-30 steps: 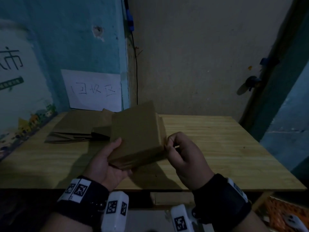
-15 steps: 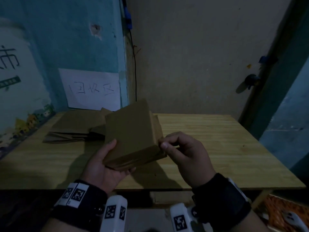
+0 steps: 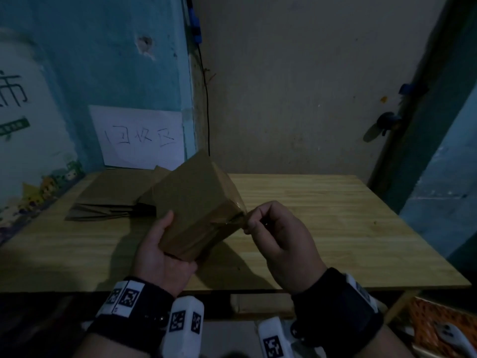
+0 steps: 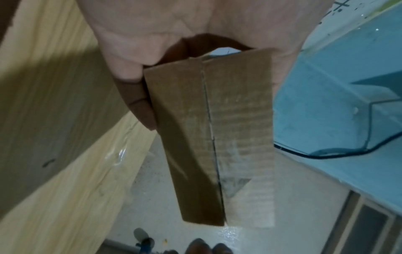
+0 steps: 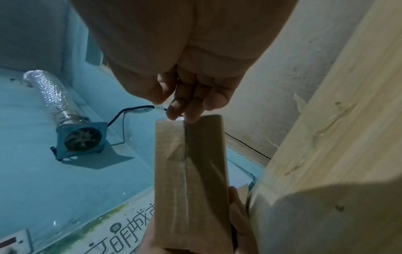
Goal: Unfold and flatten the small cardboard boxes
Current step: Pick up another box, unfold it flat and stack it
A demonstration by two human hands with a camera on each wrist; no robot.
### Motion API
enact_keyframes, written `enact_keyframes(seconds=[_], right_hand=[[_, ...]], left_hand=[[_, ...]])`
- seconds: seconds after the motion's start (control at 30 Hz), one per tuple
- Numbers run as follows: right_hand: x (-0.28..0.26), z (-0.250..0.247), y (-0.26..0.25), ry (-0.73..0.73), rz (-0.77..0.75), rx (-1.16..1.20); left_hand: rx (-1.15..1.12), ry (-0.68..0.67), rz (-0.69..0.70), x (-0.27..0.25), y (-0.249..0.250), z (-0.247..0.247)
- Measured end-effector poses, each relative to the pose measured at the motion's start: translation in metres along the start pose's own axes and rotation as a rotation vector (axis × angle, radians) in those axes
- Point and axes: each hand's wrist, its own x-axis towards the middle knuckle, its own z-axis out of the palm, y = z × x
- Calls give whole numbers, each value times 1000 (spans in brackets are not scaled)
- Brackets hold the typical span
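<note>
A small brown cardboard box (image 3: pixel 196 202) is held tilted above the wooden table (image 3: pixel 322 215). My left hand (image 3: pixel 160 251) grips its near left corner, thumb on the broad face. Clear tape (image 3: pixel 232 219) runs along the seam of the narrow side. My right hand (image 3: pixel 273 233) pinches the tape's loose end at the box's right corner and has it peeled a little off. The left wrist view shows the box (image 4: pixel 213 137) with its taped seam below the left hand (image 4: pixel 139 96). In the right wrist view, fingertips (image 5: pixel 180 110) pinch tape at the box (image 5: pixel 191 180) top.
A pile of flattened cardboard (image 3: pixel 111 197) lies at the table's back left, under a white paper sign (image 3: pixel 139 136) on the blue wall. An orange crate (image 3: pixel 436 329) sits on the floor at lower right. A black cable (image 3: pixel 206 99) hangs down the wall corner.
The right hand has taken hold of the tape end at the box's right corner and pulled it slightly away. The left hand has kept the box in about the same place.
</note>
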Motion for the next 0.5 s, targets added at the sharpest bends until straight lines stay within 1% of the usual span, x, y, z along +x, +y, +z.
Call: enact_keyframes(seconds=[0.17,0.27,0.4,0.5], right_hand=[[4,-6,0,115,12,17],[4,-8,-3,148,-50,-40],[4,-4,-3,188,-148,-204],[7,-6,-1,301,-124,-190]], left_hand=[[42,-36,-36,-2,-4,1],[17,-38,-47,-1,-6,0],[-20,-41,-33,-1,-12,2],[-15,-45,-52,-3,-12,4]])
